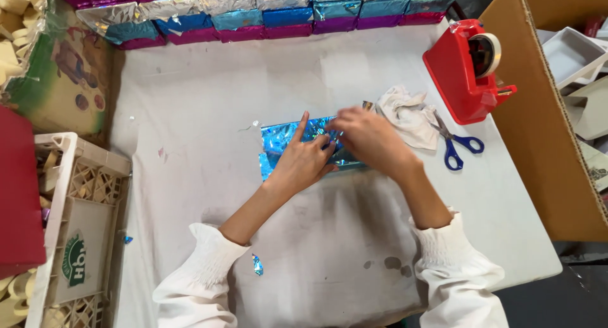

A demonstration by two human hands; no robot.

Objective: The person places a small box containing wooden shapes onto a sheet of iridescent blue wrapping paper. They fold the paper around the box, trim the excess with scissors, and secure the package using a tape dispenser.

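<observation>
Both hands (335,147) on foil-wrapped box (278,141)

Glossy, crinkled blue foil (278,141) over a small box, pressed flat under bare left hand (303,163) and right hand (367,138). Matt, stained white table (209,100). Crumpled soft cloth (408,113). Shiny red plastic tape dispenser (465,81). Steel-bladed, blue-handled scissors (453,141). Metallic foil-wrapped boxes (253,14) in purple, silver, blue. Dull brown cardboard (538,125). Beige plastic crate (82,195).

white table (190,100), cardboard wall (538,144), dark floor (582,283)
</observation>
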